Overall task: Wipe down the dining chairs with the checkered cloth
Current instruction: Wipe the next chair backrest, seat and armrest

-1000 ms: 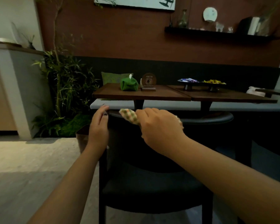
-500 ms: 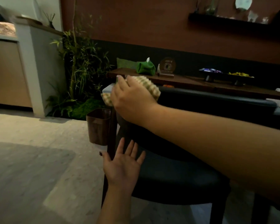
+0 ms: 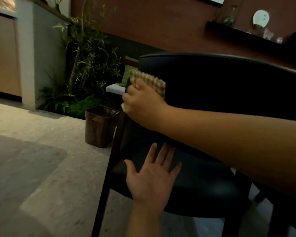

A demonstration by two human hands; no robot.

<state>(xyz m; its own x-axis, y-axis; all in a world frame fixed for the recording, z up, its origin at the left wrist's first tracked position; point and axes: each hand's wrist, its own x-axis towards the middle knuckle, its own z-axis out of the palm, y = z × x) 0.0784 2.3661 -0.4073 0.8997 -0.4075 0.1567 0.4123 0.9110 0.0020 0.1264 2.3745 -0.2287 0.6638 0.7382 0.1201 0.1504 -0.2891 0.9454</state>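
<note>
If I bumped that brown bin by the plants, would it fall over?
Probably it would slide or tip fairly easily. The brown bin is taller than it is wide and stands free on the smooth floor, touching nothing. It looks thin-walled with a liner at its rim, so it is likely light. What is inside is hidden.

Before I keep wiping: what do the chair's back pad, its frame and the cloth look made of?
Back pad: smooth dark leather or vinyl, judging by the soft sheen and piped top edge. Frame: dark-stained wood, likely; faint brown tone. Checkered cloth: woven, ribbed fabric, matte.
</note>
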